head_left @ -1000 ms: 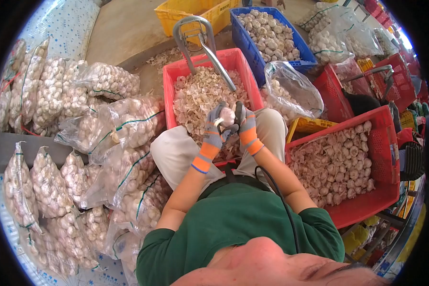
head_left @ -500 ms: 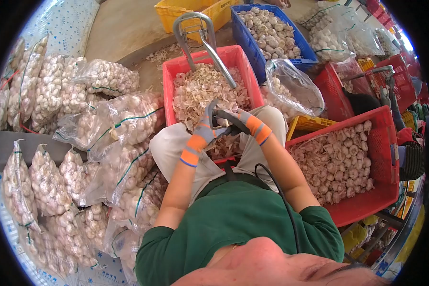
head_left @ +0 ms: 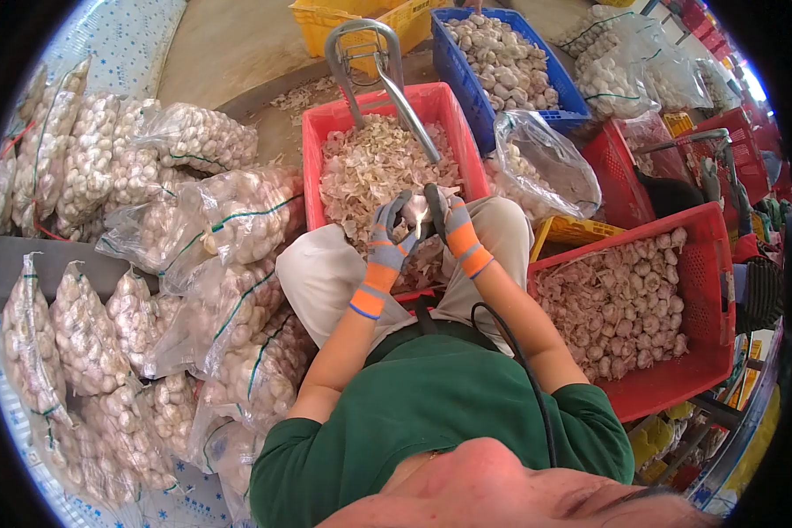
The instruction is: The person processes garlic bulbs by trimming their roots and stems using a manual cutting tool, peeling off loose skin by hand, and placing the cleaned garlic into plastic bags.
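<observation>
Both of my hands wear grey and orange gloves and meet over the near part of a red crate (head_left: 469, 132) heaped with loose garlic skins (head_left: 374, 163). Between them is a pale garlic bulb (head_left: 415, 209), partly covered by the fingers. My left hand (head_left: 389, 236) is closed around its left side. From the right, my right hand (head_left: 451, 222) grips the same bulb, its dark fingertips against it. A bent metal tube frame (head_left: 403, 106) with a lever stands over the crate, just beyond my hands.
Clear bags of garlic (head_left: 229, 211) are piled at my left. A red crate (head_left: 625, 396) with garlic bulbs stands at my right. Beyond are a blue crate of garlic (head_left: 480, 132), a yellow crate (head_left: 312, 18) and an open plastic bag (head_left: 550, 163). A gloved hand of another person (head_left: 711, 180) shows at right.
My hands have turned and moved slightly apart, so the garlic bulb, mostly hidden before, now shows between them. My left hand has shifted a little to the right.
</observation>
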The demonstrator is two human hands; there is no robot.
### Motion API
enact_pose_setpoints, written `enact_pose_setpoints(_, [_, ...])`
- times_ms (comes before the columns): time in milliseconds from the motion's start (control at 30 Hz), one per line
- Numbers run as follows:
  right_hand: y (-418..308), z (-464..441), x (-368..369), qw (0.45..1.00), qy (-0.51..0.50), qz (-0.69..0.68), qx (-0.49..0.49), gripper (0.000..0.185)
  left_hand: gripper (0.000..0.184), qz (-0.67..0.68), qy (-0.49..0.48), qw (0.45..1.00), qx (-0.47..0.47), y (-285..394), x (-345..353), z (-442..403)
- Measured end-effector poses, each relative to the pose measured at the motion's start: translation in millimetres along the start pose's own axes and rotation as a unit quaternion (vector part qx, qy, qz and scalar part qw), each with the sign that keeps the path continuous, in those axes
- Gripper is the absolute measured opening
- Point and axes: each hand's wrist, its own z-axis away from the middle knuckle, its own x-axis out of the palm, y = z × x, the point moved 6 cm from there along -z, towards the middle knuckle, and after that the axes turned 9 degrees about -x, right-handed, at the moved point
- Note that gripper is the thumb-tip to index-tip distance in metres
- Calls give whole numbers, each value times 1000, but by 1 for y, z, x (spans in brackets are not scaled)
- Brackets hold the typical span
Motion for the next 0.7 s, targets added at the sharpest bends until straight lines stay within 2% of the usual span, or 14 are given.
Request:
enact_pose_setpoints(33, [9, -13, -14, 996, -61, 53, -29, 43, 59, -10, -11, 1000, 13, 0, -1, -1])
enact_pose_setpoints(100, [6, -13, -14, 980, -118, 157, 14, 45, 59, -43, -51, 998, 12, -2, -6, -3])
enact_pose_setpoints(133, [-14, 0, 2, 968, -112, 207, 84, 44, 59, -66, -81, 994, 0, -2, -10, -5])
enact_pose_setpoints(200, [-26, 11, 16, 931, -147, 295, 158, 37, 61, -77, -128, 988, -34, 1, -12, -8])
enact_pose_setpoints(267, [8, 3, -3, 961, -153, 166, 158, 35, 63, -52, -159, 983, -75, 9, -11, -11])
enact_pose_setpoints(367, [10, 4, -2, 989, -63, 28, 128, 32, 67, 9, -74, 986, -152, 5, -7, -7])
enact_pose_setpoints(400, [6, 9, 6, 993, -17, -9, 115, 32, 65, -9, -15, 1000, -18, -5, -5, -4])
enact_pose_setpoints(467, [0, 17, 13, 990, 79, -82, 89, 31, 64, -146, 43, 987, 52, 4, -1, 0])
enact_pose_setpoints(500, [6, 4, 0, 999, 16, 51, -6, 31, 64, -213, 71, 971, 88, 9, -1, 2])
enact_pose_setpoints(533, [29, -17, -25, 977, -48, 183, -102, 32, 62, -146, 69, 986, 45, 4, -4, 1])
enact_pose_setpoints(567, [37, -23, -32, 929, -103, 311, -171, 31, 60, -78, 67, 995, 1, -2, -5, 2])
enact_pose_setpoints(633, [52, -30, -45, 757, -145, 542, -334, 30, 57, 59, 60, 993, -85, -13, -5, 3])
enact_pose_setpoints(700, [31, -14, -27, 741, -147, 603, -256, 27, 40, 206, 5, 965, -164, -59, -10, -7])
